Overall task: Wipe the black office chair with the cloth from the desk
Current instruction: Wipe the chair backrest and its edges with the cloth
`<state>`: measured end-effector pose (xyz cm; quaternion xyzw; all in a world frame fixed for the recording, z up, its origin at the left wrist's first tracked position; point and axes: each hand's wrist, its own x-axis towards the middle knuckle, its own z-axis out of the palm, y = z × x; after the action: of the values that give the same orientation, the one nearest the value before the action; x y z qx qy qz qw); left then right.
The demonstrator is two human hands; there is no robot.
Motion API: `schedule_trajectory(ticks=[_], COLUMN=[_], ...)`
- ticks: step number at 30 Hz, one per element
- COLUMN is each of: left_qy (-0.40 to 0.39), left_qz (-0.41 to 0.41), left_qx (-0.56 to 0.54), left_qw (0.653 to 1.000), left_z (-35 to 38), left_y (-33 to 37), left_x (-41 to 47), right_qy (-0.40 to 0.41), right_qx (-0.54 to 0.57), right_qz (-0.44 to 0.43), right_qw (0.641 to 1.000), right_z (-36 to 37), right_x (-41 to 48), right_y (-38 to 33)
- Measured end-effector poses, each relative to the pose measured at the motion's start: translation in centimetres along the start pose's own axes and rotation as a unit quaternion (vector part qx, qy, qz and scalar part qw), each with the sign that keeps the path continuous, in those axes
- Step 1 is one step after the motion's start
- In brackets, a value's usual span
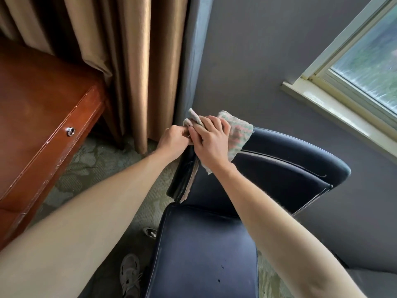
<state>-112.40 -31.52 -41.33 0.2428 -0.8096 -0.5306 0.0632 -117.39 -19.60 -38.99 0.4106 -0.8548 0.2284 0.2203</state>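
The black office chair [279, 168] stands below me, its seat near and its backrest far. A pale checked cloth [239, 134] lies bunched over the backrest's top left corner. My right hand [211, 143] lies on top of the cloth and grips it against the chair. My left hand [174, 140] is just to its left, fingers curled, pinching the cloth's left end at the chair's edge. The worn left edge of the backrest shows below both hands.
A red-brown wooden desk [38, 117] with a metal drawer knob stands at the left. Brown curtains [120, 61] hang behind it. A grey wall and a window [365, 61] are at the right. My shoe [129, 274] is on the patterned carpet beside the seat.
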Motion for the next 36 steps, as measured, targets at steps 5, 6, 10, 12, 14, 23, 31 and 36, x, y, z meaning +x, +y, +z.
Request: schedule_trajectory(ticks=[5,6,10,12,14,23,31,36], left_qy=[-0.012,-0.017,-0.020,-0.012,-0.007,0.025,-0.003,-0.011], left_qz=[-0.005,-0.003,0.008,0.014,0.011,0.008,0.026,0.002], left_qx=[-0.031,-0.036,-0.037,-0.006,0.014,0.043,-0.029,-0.065], left_qw=[0.999,0.999,0.999,1.000,1.000,0.999,0.999,0.998], left_z=[-0.1,-0.1,-0.1,-0.2,-0.4,-0.1,0.2,0.7], left_y=[0.1,0.2,0.5,0.5,0.6,0.3,0.3,0.3], left_x=[0.0,0.0,0.1,-0.1,-0.3,-0.3,0.2,0.5], right_qy=[-0.030,-0.020,-0.015,-0.039,-0.029,0.019,0.040,0.048], right_qx=[0.011,0.011,0.004,-0.028,-0.046,-0.010,0.048,0.057], right_qz=[-0.067,-0.043,0.014,-0.031,-0.046,-0.005,0.129,0.252], right_qw=[0.997,0.999,1.000,0.998,0.997,1.000,0.990,0.965], right_z=[-1.9,-2.4,-2.8,-2.0,-1.4,-0.3,-2.5,-7.0], right_x=[0.3,0.5,0.5,0.2,0.1,0.9,0.4,-1.6], right_y=[2.7,3.6,4.7,4.3,4.0,1.5,4.8,11.2])
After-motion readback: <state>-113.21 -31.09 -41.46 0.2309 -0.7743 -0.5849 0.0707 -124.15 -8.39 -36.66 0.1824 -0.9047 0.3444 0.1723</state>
